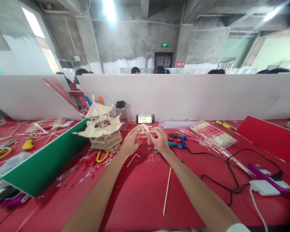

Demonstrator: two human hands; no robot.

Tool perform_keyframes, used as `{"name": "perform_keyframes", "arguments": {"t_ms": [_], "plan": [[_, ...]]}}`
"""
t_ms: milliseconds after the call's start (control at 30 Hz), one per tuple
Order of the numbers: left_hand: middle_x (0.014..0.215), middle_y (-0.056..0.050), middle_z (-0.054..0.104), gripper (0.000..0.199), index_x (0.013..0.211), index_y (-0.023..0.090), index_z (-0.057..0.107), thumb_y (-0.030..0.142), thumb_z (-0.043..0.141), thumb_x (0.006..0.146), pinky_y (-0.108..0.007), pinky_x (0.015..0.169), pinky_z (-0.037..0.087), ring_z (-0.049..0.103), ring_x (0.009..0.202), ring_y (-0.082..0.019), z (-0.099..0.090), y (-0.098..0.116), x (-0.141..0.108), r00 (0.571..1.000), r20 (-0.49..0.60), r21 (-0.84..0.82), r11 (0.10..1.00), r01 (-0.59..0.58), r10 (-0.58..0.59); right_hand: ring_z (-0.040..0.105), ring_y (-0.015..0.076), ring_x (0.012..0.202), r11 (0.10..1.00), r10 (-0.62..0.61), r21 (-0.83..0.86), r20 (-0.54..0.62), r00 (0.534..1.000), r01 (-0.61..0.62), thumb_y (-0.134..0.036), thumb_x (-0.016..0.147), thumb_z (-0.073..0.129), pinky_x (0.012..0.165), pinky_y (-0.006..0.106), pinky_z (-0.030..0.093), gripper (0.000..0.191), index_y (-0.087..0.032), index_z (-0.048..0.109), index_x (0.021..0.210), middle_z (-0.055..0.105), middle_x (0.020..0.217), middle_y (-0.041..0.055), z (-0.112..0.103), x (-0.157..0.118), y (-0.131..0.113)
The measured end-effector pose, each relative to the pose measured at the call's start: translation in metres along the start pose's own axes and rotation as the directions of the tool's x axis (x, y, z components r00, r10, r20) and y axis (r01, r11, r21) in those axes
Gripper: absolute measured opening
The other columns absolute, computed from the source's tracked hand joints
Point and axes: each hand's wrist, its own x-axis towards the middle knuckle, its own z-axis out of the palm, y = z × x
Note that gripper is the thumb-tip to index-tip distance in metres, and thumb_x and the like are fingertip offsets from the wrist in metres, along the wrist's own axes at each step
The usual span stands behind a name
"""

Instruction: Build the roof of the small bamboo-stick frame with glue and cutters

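Note:
A small wooden stick model (pixel 144 129) with a peaked roof stands at the middle of the red table, in front of a phone (pixel 145 119). My left hand (pixel 130 141) is closed on its left side, and my right hand (pixel 160 140) pinches its right side. To the left stands a larger two-tiered stick pavilion (pixel 103 125). A bent stick piece (pixel 133 159) lies near my left wrist, and a long thin stick (pixel 167 191) lies beside my right forearm. My fingertips partly hide the small model.
A blue glue gun (pixel 181 140) with a black cable lies right of my right hand. Packaged sticks (pixel 214 134), a purple power strip (pixel 270 180) and a white adapter (pixel 264 187) are farther right. A green board (pixel 48 158), yellow-handled scissors (pixel 102 156) and a bottle (pixel 121 114) are left.

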Motion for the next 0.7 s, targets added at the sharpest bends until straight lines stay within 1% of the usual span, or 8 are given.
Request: {"name": "perform_keyframes", "arguments": {"t_ms": [67,167,233,333,433,500,633,700], "plan": [[0.14,-0.011,0.057,0.042,0.138,0.021,0.053,0.026,0.049,0.095,-0.043,0.115,0.038,0.049,0.134,-0.025,-0.002,0.006,0.003,0.996,-0.086,-0.051,0.998,0.031,-0.035,0.064,0.0202,0.092,0.999,-0.006,0.036,-0.028,1.0,0.007,-0.022,0.092,0.063,0.085,0.035,0.053,0.006,-0.022,0.068,0.088,0.067,0.092,0.0052,-0.002,0.0,-0.007],[0.113,-0.01,0.069,0.028,0.115,0.019,0.065,0.035,0.053,0.095,-0.038,0.101,0.048,0.064,0.108,-0.023,-0.005,0.019,0.008,0.972,-0.167,-0.228,0.966,0.125,-0.166,0.065,0.0199,0.091,0.997,0.015,0.083,-0.041,0.999,-0.011,-0.024,0.091,0.065,0.084,0.035,0.055,0.006,-0.023,0.069,0.087,0.067,0.092,0.0049,-0.005,0.0,-0.022],[0.093,-0.006,0.071,0.027,0.098,0.018,0.068,0.041,0.055,0.093,-0.032,0.086,0.052,0.066,0.089,-0.02,-0.005,0.027,0.012,0.955,-0.117,-0.422,0.884,0.201,-0.273,0.065,0.0195,0.091,0.993,0.021,0.116,-0.037,0.999,-0.017,-0.025,0.091,0.065,0.083,0.035,0.056,0.005,-0.024,0.07,0.089,0.067,0.094,0.0049,-0.005,0.0,-0.033],[0.072,-0.001,0.066,0.03,0.081,0.017,0.065,0.046,0.064,0.086,-0.027,0.072,0.05,0.062,0.07,-0.016,0.0,0.032,0.015,0.926,-0.028,-0.625,0.729,0.278,-0.377,0.065,0.0189,0.092,0.988,0.006,0.154,-0.04,0.999,0.001,-0.023,0.091,0.066,0.084,0.035,0.055,0.005,-0.024,0.07,0.09,0.068,0.094,0.0049,-0.005,-0.004,-0.043],[0.07,0.0,0.064,0.029,0.078,0.017,0.065,0.045,0.071,0.08,-0.025,0.068,0.047,0.059,0.067,-0.014,0.006,0.032,0.015,0.904,0.044,-0.694,0.638,0.334,-0.425,0.065,0.019,0.09,0.99,0.009,0.144,-0.043,0.999,-0.002,-0.022,0.091,0.064,0.084,0.035,0.055,0.006,-0.024,0.069,0.088,0.067,0.093,0.005,-0.004,-0.008,-0.044],[0.072,0.0,0.065,0.03,0.079,0.017,0.066,0.046,0.073,0.078,-0.024,0.068,0.046,0.058,0.068,-0.014,0.008,0.03,0.014,0.893,0.084,-0.711,0.602,0.365,-0.442,0.064,0.0193,0.091,0.992,0.005,0.124,-0.009,1.0,-0.004,-0.022,0.092,0.063,0.085,0.035,0.054,0.007,-0.024,0.069,0.088,0.067,0.093,0.0052,-0.004,-0.008,-0.042],[0.07,0.001,0.062,0.031,0.078,0.016,0.067,0.047,0.072,0.078,-0.023,0.065,0.044,0.055,0.065,-0.013,0.003,0.026,0.014,0.884,0.094,-0.683,0.616,0.392,-0.459,0.063,0.0213,0.097,0.999,-0.01,0.049,0.145,0.989,0.003,-0.026,0.091,0.064,0.089,0.036,0.052,0.011,-0.023,0.069,0.1,0.069,0.1,0.007,-0.016,0.005,-0.032],[0.071,0.001,0.063,0.031,0.081,0.016,0.067,0.047,0.07,0.08,-0.023,0.066,0.044,0.055,0.066,-0.013,-0.003,0.021,0.015,0.88,0.058,-0.648,0.653,0.393,-0.471,0.064,0.0212,0.095,0.998,0.057,-0.016,0.192,0.98,-0.055,-0.027,0.091,0.062,0.087,0.035,0.051,0.011,-0.021,0.069,0.097,0.07,0.099,0.0072,-0.034,0.014,-0.02]]}}
